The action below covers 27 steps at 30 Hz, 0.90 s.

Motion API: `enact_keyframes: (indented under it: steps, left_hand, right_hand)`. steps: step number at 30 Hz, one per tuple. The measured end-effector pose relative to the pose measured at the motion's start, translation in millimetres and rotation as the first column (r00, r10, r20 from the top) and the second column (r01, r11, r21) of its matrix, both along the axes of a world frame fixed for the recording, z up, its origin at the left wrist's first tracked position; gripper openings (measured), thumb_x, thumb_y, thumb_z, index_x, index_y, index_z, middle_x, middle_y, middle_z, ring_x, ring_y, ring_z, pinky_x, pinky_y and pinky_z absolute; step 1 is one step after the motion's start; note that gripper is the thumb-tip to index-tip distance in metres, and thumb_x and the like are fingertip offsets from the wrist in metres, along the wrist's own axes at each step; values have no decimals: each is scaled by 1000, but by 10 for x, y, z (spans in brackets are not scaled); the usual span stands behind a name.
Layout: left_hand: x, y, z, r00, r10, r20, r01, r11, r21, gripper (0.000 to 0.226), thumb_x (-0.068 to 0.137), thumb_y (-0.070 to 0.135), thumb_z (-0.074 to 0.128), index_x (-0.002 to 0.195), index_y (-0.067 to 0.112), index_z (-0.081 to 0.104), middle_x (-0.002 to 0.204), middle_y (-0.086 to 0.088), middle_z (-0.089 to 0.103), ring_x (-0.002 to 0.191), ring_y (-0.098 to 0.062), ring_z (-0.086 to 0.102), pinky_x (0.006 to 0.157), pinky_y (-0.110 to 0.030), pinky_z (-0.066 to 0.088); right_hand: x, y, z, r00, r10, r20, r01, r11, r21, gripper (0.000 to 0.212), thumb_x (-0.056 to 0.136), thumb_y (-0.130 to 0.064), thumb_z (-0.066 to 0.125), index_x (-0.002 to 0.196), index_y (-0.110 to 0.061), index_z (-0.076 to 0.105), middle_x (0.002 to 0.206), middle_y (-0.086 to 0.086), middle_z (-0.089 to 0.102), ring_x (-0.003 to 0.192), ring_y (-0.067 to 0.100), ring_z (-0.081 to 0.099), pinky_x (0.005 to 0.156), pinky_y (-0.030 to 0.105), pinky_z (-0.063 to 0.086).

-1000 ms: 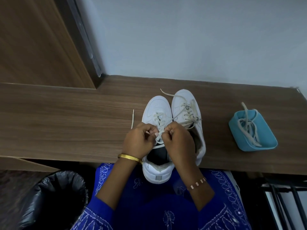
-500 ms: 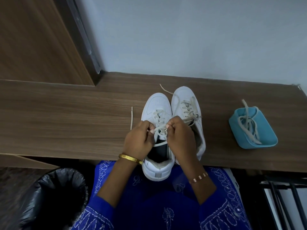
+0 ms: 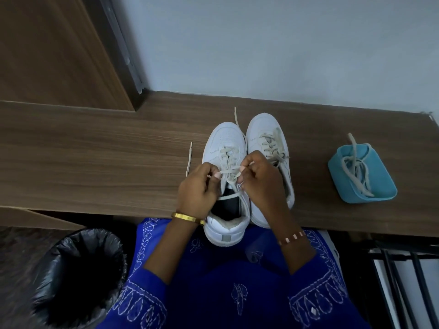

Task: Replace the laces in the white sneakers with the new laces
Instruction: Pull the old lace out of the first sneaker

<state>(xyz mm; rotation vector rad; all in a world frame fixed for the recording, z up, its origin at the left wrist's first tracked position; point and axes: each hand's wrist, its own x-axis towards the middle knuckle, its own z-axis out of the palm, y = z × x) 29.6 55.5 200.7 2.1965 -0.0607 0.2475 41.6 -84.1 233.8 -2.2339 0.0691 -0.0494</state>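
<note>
Two white sneakers stand side by side on the wooden desk point(image 3: 95, 167), toes pointing away from me. The left sneaker point(image 3: 223, 141) hangs its heel over the front edge; the right sneaker point(image 3: 266, 129) is laced with a cream lace. My left hand point(image 3: 197, 191) and my right hand point(image 3: 261, 179) each pinch the cream lace point(image 3: 229, 171) over the left sneaker's upper eyelets, holding a short stretch of it taut between them. One lace end point(image 3: 189, 159) lies on the desk left of the hands, another runs out past the toes.
A blue tray point(image 3: 380, 186) with a bundle of cream laces sits at the right of the desk. A bin with a black liner point(image 3: 78, 276) stands on the floor at lower left. A dark rack point(image 3: 408, 281) is at lower right. The wall lies behind the desk.
My hands have drawn slightly apart and moved a little toward the toes, stretching the lace across the left sneaker. The sneakers and the blue tray have stayed where they were.
</note>
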Motion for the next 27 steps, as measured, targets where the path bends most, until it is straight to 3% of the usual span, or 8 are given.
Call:
enact_keyframes:
  steps: [4,6,12,15,19,21,23,27]
  left_hand:
    - [-7,-31,-1,1000,21,-4,-21,1000,23,22,86,27,40,86,12,56,67,8,54,58,-9,49,55,-22,26]
    - [8,-33,-11,1000,23,1,-23,998,55,23,87,28,39,90,12,55,70,3,59,62,-16,55,56,-23,29]
    - [-29,-47,35,998,44,43,-45,999,27,26,84,30,35,81,11,53,70,4,53,62,-13,46,55,-22,22]
    - [-30,-43,36,1000,25,1,-25,998,-50,23,85,31,40,78,13,52,71,3,55,65,-16,50,59,-28,34]
    - [-6,-38,50,998,-33,47,30,997,75,36,87,45,40,85,13,57,80,2,57,67,-16,54,58,-28,39]
    - [10,-29,6,1000,7,-15,-7,999,-32,29,86,40,46,80,15,58,77,1,58,66,-16,54,61,-30,41]
    - [30,-25,-29,991,27,-132,-67,948,-312,24,83,38,50,70,20,59,70,2,59,66,-16,53,66,-32,43]
    - [71,3,49,943,-77,-324,-213,607,-766,47,89,0,46,51,19,67,58,5,64,59,-10,59,62,-23,47]
  right_hand:
    - [-27,-18,33,992,124,-2,-124,991,-50,17,87,-21,61,104,-20,60,62,-4,58,61,16,58,64,30,48]
    - [-23,0,31,990,137,38,-131,982,-134,9,88,-19,60,95,-15,62,62,-10,55,63,13,57,65,29,47]
    - [4,-18,25,997,-51,-61,61,982,178,20,92,-7,45,81,-24,47,61,0,64,50,8,60,60,32,51]
    - [-15,-11,45,999,39,-15,-38,998,43,7,89,-13,53,91,-20,53,64,4,66,59,16,63,62,31,50]
    - [-22,14,25,999,32,16,-31,999,-19,7,90,-14,53,84,-17,53,67,5,66,64,19,64,65,36,52]
    - [-16,5,34,999,-42,-29,45,993,109,15,93,-10,47,80,-20,48,63,2,64,56,11,62,62,33,53]
    - [0,-15,68,994,-77,-83,96,962,255,22,94,-7,41,78,-21,44,60,2,61,44,4,55,52,24,48]
    - [6,-50,138,992,-51,-115,94,907,410,23,94,-4,45,75,-19,45,73,6,61,44,1,51,42,10,37]
